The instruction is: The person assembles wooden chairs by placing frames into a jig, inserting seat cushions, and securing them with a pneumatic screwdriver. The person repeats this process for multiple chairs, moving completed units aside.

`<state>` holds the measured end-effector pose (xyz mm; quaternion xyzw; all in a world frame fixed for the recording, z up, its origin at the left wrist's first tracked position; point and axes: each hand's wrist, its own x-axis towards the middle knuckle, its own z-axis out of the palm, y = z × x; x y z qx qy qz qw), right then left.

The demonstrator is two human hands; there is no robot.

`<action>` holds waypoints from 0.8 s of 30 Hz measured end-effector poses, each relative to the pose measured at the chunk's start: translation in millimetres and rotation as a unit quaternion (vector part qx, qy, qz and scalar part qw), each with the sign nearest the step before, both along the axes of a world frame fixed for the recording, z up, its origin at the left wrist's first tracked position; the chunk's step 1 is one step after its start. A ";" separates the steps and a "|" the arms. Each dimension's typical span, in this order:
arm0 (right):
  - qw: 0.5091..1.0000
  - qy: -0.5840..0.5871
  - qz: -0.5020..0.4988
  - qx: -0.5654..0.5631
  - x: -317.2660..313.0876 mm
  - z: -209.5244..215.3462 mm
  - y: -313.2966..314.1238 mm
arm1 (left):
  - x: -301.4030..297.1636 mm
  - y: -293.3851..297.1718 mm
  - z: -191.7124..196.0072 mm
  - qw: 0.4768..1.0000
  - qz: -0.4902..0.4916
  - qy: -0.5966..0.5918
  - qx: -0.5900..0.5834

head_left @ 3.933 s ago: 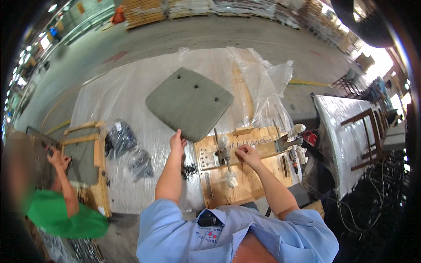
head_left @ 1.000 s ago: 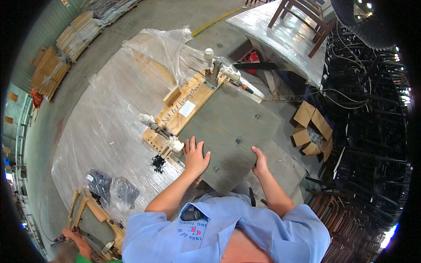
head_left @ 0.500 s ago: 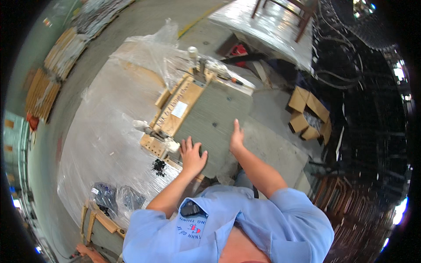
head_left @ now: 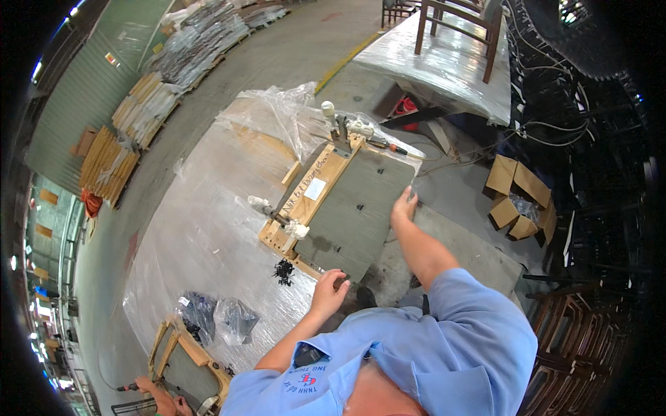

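A flat dark grey-green panel [head_left: 357, 218] lies against a wooden jig [head_left: 320, 182] with handwriting and a white paper label. White-tipped clamps [head_left: 297, 229] stand at the jig's two ends. My right hand [head_left: 404, 206] is closed on the panel's right edge. By the near edge, my left hand [head_left: 330, 292] has its fingers curled together; whatever is between them is too small to make out. A heap of small black pieces [head_left: 283, 272] sits left of the jig's near end. The plastic-wrapped table [head_left: 208, 208] bears all of these.
Clear bags of dark parts [head_left: 234, 320] lie at the table's near left. Beyond them, another person's hands [head_left: 146, 385] work at a similar wooden frame [head_left: 198, 353]. An open cardboard box [head_left: 522, 197] stands on the right. A dark wooden chair [head_left: 461, 28] rests on a wrapped platform.
My left hand has lifted off the panel's surface and moved to its near edge, fingers curling. My right hand has gone from the panel's top to its right edge. The view has shifted.
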<state>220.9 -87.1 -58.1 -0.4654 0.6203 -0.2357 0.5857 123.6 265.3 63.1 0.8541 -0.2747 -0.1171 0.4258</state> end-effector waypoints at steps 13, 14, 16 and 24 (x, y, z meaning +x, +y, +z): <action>0.884 0.252 0.387 0.072 -272.5 -156.2 11.6 | -39.4 -101.8 14.2 0.983 -0.125 0.130 -0.035; 0.864 0.283 0.405 0.096 -329.0 -196.8 -5.6 | -48.7 -120.6 10.8 0.970 -0.181 0.155 -0.036; 0.854 0.368 0.367 -0.007 -444.0 -242.7 -15.1 | -72.4 -153.9 7.6 0.947 -0.269 0.176 0.003; 0.938 0.292 0.102 0.158 -664.1 -143.3 -58.0 | -170.4 -279.6 -28.9 0.881 -0.408 0.210 0.119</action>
